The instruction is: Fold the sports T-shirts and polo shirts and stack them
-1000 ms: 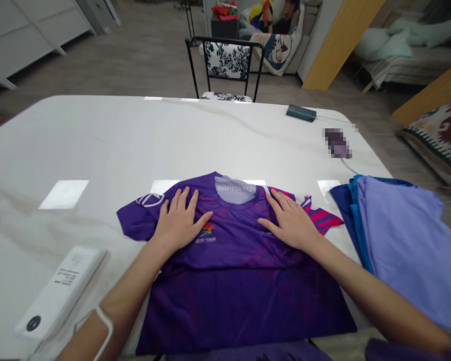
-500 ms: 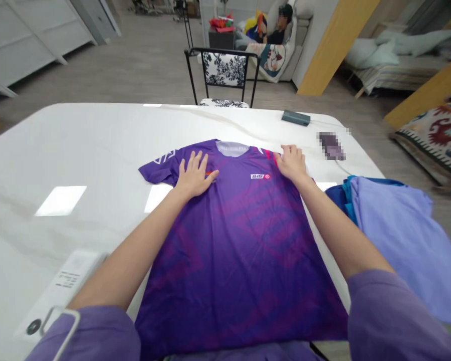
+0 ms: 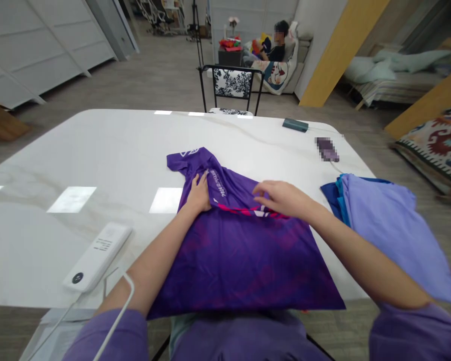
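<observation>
A purple short-sleeved T-shirt [image 3: 244,260] lies on the white table [image 3: 128,150], its hem hanging at the front edge. Its upper right part is folded down over the front, showing white lettering and a red-and-white trim along the fold. One sleeve sticks out at the upper left. My left hand [image 3: 200,194] rests on the shirt beside the lettering, fingers stretched out and partly against the fold. Over the folded part, near the trim, is my right hand [image 3: 285,199], its fingers loosely bent and a gap showing between them; nothing is visibly gripped.
A white power bank [image 3: 97,258] with a cable lies left of my left forearm. To the right sits a pile of blue and lavender clothes [image 3: 383,215]. A phone [image 3: 326,149] and a dark case [image 3: 295,125] lie farther back. Beyond stand a chair [image 3: 233,82] and a seated person [image 3: 276,50].
The shirt's upper right part has been folded down over the front, hiding the collar and chest logo. My right hand has come down and inward; my left hand has lowered slightly.
</observation>
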Motion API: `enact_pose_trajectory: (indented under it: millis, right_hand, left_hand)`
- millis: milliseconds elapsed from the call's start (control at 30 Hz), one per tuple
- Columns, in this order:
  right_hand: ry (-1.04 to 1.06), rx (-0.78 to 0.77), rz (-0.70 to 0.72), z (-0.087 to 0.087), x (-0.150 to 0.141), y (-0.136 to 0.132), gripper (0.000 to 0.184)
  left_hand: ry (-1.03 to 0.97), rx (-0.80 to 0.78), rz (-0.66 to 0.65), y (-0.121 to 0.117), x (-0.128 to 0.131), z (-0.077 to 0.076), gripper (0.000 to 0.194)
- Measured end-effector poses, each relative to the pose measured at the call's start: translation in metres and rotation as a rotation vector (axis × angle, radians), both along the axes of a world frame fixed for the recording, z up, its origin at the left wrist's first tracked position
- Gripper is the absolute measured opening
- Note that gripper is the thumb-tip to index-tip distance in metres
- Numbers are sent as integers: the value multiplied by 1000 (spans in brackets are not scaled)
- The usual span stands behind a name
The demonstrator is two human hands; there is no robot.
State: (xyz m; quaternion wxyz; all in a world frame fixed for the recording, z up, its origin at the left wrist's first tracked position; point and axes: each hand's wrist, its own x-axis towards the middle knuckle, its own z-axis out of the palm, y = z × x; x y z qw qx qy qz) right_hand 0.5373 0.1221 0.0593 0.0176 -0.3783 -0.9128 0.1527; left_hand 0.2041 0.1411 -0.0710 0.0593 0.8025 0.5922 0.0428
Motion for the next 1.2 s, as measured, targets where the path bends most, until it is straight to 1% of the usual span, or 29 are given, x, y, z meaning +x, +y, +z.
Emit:
enact_pose_trajectory:
  millis: [33, 67, 100, 167, 233, 267, 300, 333, 367, 400, 433, 500, 533, 567, 600, 633, 667, 700, 733, 800, 867, 933, 1000, 1067, 1100, 1133, 1167, 1200]
  right_hand:
    - [-18, 44, -113, 3, -4, 2, 30]
    - [-42, 77, -180, 3, -10, 5, 32]
    - [-64, 92, -192, 1, -19, 6, 36]
    - [-90, 86, -100, -9, -39, -3, 48]
    - [-124, 92, 11, -22, -59, -24, 61]
    - [-156, 107, 39, -29, -66, -35, 60]
    - [-190, 118, 51, -34, -68, -43, 52]
    - [-213, 115, 51, -38, -67, -45, 39]
    - [-214, 91, 38, -39, -62, -40, 28]
    - [-190, 47, 11, -37, -53, -26, 21]
    - [-147, -7, -32, -33, -40, -5, 19]
    - [-44, -94, -182, -19, -10, 53, 21]
    - [-11, -91, -300, -11, 5, 85, 22]
    - [-13, -46, -463, -4, 20, 114, 24]
    - [-31, 51, -599, 1, 32, 139, 28]
    - [-22, 148, -692, 4, 41, 157, 32]
    - [6, 232, -742, 3, 48, 167, 35]
    - [56, 290, -739, -2, 51, 171, 37]
    - [110, 313, -694, -10, 52, 169, 39]
    - [150, 279, -546, -31, 49, 155, 47]
    - [67, 219, -438, -56, 49, 138, 59]
    - [-55, 158, -417, -75, 55, 128, 73]
    - [-167, 108, -497, -84, 67, 125, 92]
    - [-257, 95, -650, -85, 82, 125, 112]
    - [-283, 111, -732, -83, 89, 125, 118]
    - [-289, 144, -796, -81, 94, 126, 120]
    - [-275, 187, -826, -80, 98, 126, 119]
    - [-249, 225, -816, -79, 102, 127, 116]
  left_hand:
    - [13, -11, -9, 0, -2, 0, 93]
    - [18, -17, -11, -1, -3, 0, 93]
    - [18, -19, -10, -1, -4, 0, 92]
    - [20, -15, -9, -2, -5, 0, 91]
    - [17, -7, -8, -2, -5, 0, 90]
    - [13, -3, -7, -3, -5, 0, 90]
    - [7, 2, -5, -3, -4, 1, 88]
    - [-2, 9, -2, -3, -4, 1, 85]
    - [-13, 17, 4, -3, -2, 1, 80]
    - [-26, 26, 13, -2, -1, 1, 74]
    - [-41, 37, 24, -2, 1, 2, 70]
    - [-69, 63, 56, -1, 4, 1, 72]
    - [-86, 74, 72, 0, 6, 1, 77]
    - [-112, 85, 83, 0, 7, 0, 82]
    - [-149, 95, 92, 0, 7, -1, 85]
    - [-198, 110, 103, 0, 6, -1, 86]
    - [-250, 128, 122, 0, 5, -1, 83]
    - [-296, 150, 148, 1, 3, -1, 77]
    - [-329, 169, 178, 3, -1, 0, 71]
    - [-337, 190, 234, 10, -10, 3, 61]
    - [-304, 170, 256, 23, -24, 6, 61]
    - [-256, 120, 267, 39, -40, 10, 65]
    - [-197, 55, 299, 55, -56, 13, 73]
    - [-135, 1, 367, 67, -70, 15, 81]
    - [-109, -18, 410, 71, -74, 16, 86]
    - [-81, -27, 457, 73, -77, 16, 93]
    - [-52, -24, 502, 75, -78, 16, 99]
    - [-25, -4, 530, 77, -78, 16, 103]
